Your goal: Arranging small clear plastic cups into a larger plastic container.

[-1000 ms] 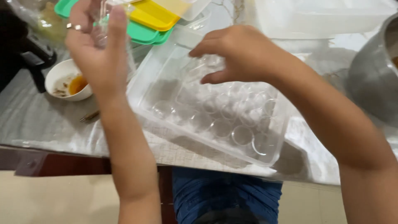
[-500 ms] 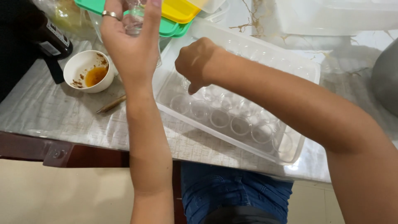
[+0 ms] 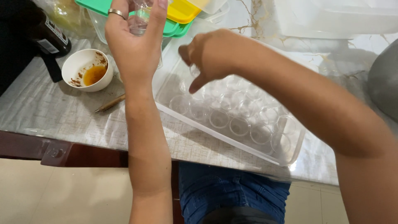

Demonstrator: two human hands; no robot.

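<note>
A clear plastic tray (image 3: 290,153) filled with several small clear cups (image 3: 239,125) lies on the table in front of me. My left hand (image 3: 134,45), with a ring on one finger, is raised above the tray's left end and holds a small clear cup (image 3: 139,20) between thumb and fingers. My right hand (image 3: 209,56) reaches into the tray's far left corner, fingers curled down onto one of the clear cups (image 3: 194,70) there.
A white bowl with brown sauce (image 3: 88,70) stands at the left, a thin wooden stick (image 3: 110,103) beside it. Green (image 3: 172,27) and yellow (image 3: 182,10) lids lie on containers behind. A dark bottle (image 3: 45,33) stands far left, a grey metal pot (image 3: 383,79) far right.
My view has shifted so the tray sits more central. My left hand stays raised with its cup, while my right hand has reached further down into the tray's corner.
</note>
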